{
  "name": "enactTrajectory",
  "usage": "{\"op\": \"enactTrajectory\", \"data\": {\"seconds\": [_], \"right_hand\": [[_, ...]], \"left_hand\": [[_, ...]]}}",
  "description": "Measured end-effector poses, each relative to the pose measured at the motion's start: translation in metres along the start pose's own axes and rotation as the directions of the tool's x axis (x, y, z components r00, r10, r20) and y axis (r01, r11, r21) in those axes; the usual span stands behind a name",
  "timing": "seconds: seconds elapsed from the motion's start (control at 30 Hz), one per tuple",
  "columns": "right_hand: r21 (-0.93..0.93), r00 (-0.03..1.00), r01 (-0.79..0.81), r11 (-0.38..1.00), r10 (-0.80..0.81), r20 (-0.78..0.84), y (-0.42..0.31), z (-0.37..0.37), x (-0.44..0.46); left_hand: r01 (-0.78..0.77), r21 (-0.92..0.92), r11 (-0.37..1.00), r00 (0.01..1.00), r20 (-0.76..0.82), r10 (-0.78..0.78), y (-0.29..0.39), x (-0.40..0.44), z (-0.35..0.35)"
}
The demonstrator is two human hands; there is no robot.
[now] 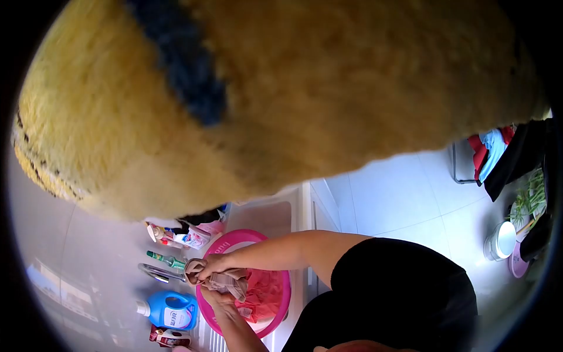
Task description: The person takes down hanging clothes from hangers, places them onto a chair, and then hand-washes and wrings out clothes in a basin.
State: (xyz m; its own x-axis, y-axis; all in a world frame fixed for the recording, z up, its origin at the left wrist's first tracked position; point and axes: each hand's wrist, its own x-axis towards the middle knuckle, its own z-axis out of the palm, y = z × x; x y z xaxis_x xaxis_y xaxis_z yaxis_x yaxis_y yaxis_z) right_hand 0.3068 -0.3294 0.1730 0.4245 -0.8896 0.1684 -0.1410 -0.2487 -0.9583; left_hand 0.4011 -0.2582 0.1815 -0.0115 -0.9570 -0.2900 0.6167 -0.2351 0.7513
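The view is turned sideways, and a yellow furry thing (328, 88) with a dark blue stripe covers its upper part. My right hand (212, 267) is closed on a bunched brown-beige cloth (231, 281), near the metal faucet (158, 273). Just below it in the picture, my left hand (214, 297) grips the same cloth; its fingers are partly hidden. Both hands are over a round basin with a pink rim (285, 299). Inside the basin lies coral-red cloth (263, 293).
The basin stands in a white sink (264, 214). Along the wall are a blue detergent jug (176, 311), a green bottle (166, 259), a white-and-pink bottle (196, 237) and a dark red-and-white container (170, 337). Clothes (492, 152), a white bucket (500, 241) and a plant (529, 196) are across the tiled floor.
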Motion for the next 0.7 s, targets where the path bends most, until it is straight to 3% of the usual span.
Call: {"op": "enactTrajectory", "data": {"seconds": [0.03, 0.07, 0.1, 0.17, 0.2, 0.23, 0.3, 0.33, 0.4, 0.43, 0.47, 0.5, 0.57, 0.6, 0.63, 0.7], "right_hand": [[0.186, 0.994, -0.049, 0.981, 0.029, 0.108, 0.014, 0.003, 0.009], [0.354, 0.975, -0.116, 0.928, 0.037, 0.220, 0.013, 0.002, 0.010], [0.355, 0.975, -0.114, 0.928, 0.036, 0.221, 0.012, 0.000, 0.010], [0.178, 0.982, 0.171, 0.969, -0.154, -0.107, 0.006, -0.004, 0.000], [0.169, 0.973, 0.207, 0.964, -0.185, -0.136, -0.006, -0.012, -0.007], [0.058, 0.976, 0.092, 0.994, -0.078, -0.204, -0.021, -0.021, -0.011], [-0.043, 0.896, 0.241, 0.969, -0.240, -0.373, -0.037, -0.024, -0.021], [-0.112, 0.906, 0.240, 0.964, -0.264, -0.331, -0.042, -0.025, -0.029], [-0.171, 0.914, 0.262, 0.950, -0.301, -0.273, -0.045, -0.021, -0.051], [-0.164, 0.948, 0.202, 0.966, -0.235, -0.215, -0.044, -0.010, -0.055], [-0.097, 0.959, 0.262, 0.960, -0.271, -0.088, -0.054, -0.006, -0.075], [-0.139, 0.977, 0.199, 0.970, -0.208, -0.050, -0.054, 0.006, -0.088], [-0.279, 0.912, 0.365, 0.888, -0.401, -0.085, -0.052, 0.024, -0.105], [-0.203, 0.981, 0.135, 0.970, -0.159, -0.107, -0.052, 0.023, -0.102], [-0.205, 0.982, 0.134, 0.970, -0.158, -0.107, -0.054, 0.020, -0.094], [-0.113, 0.917, 0.075, 0.991, -0.113, -0.381, -0.050, 0.011, -0.073]], "left_hand": [[0.065, -0.039, 0.997, 0.998, 0.004, -0.065, 0.001, -0.001, 0.002], [0.025, 0.027, 0.999, 1.000, -0.007, -0.025, 0.000, -0.003, 0.002], [0.024, 0.027, 0.999, 1.000, -0.007, -0.024, 0.000, -0.004, 0.005], [0.033, -0.021, 0.999, 0.998, 0.047, -0.032, 0.000, -0.010, 0.011], [0.066, -0.026, 0.997, 0.998, 0.006, -0.066, 0.000, -0.007, 0.008], [0.067, -0.024, 0.997, 0.998, 0.003, -0.067, -0.004, 0.007, -0.008], [0.176, -0.114, 0.978, 0.942, 0.308, -0.133, -0.012, 0.019, -0.017], [0.089, -0.136, 0.987, 0.962, 0.269, -0.050, -0.017, 0.008, -0.001], [0.124, -0.137, 0.983, 0.977, 0.190, -0.097, -0.016, 0.022, -0.022], [0.152, -0.141, 0.978, 0.984, 0.116, -0.137, -0.014, 0.037, -0.042], [0.194, -0.459, 0.867, 0.964, 0.251, -0.083, -0.017, 0.074, -0.096], [0.069, -0.353, 0.933, 0.988, 0.154, -0.015, -0.016, 0.067, -0.097], [-0.044, -0.206, 0.978, 0.997, 0.046, 0.055, -0.014, 0.046, -0.073], [-0.059, -0.175, 0.983, 0.997, 0.032, 0.066, -0.016, 0.040, -0.067], [-0.067, -0.137, 0.988, 0.997, 0.026, 0.071, -0.018, 0.036, -0.059], [-0.050, -0.057, 0.997, 0.999, 0.013, 0.051, -0.024, 0.030, -0.044]]}}
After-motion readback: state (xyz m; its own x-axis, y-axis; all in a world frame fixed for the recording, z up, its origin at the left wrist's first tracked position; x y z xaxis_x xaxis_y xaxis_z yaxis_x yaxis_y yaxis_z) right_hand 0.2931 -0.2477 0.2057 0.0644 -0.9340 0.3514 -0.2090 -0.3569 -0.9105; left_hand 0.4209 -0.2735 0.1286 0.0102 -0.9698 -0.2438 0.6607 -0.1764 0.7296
